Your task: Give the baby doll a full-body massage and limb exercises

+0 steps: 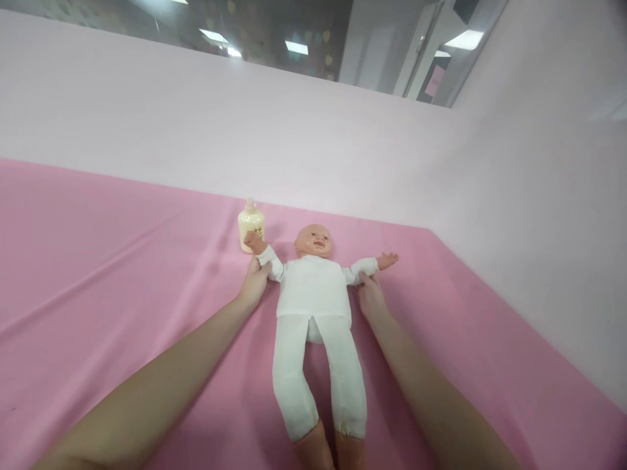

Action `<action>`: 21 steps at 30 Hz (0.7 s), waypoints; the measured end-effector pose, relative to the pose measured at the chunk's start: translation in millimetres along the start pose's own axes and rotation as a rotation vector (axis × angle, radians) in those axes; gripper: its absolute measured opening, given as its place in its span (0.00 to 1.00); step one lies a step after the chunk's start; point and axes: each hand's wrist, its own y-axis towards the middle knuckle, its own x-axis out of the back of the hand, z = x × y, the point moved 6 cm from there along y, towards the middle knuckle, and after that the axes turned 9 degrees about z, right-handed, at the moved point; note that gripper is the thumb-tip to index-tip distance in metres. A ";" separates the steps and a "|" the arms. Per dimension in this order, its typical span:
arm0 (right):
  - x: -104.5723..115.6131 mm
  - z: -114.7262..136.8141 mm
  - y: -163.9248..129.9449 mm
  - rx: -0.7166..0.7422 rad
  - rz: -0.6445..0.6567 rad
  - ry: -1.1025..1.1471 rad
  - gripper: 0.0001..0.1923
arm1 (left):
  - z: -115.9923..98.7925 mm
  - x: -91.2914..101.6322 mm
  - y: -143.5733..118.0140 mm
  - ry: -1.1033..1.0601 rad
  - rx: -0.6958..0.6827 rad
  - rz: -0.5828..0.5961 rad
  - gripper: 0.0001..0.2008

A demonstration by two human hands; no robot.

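Note:
A baby doll (314,294) in a white top and white trousers lies on its back, head toward the wall and arms spread to both sides. My left hand (255,281) is closed around the doll's sleeved arm on the left. On the other side, my right hand (371,295) grips the sleeve of the doll's other arm, its fingertips partly hidden beneath it. Just beyond the doll's left-side hand stands an upright bottle (251,222) of pale yellow liquid with a clear top. The doll's feet are cut off by the lower edge.
A pink cloth (122,261) with a few creases covers the surface under the doll. White walls (245,143) rise behind it and along the right. Above the back wall is a window (313,39) with reflected ceiling lights.

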 end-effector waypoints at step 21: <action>-37.0 28.0 -18.5 0.257 0.264 -0.669 0.25 | -28.2 -41.7 -23.0 0.807 -0.349 0.396 0.28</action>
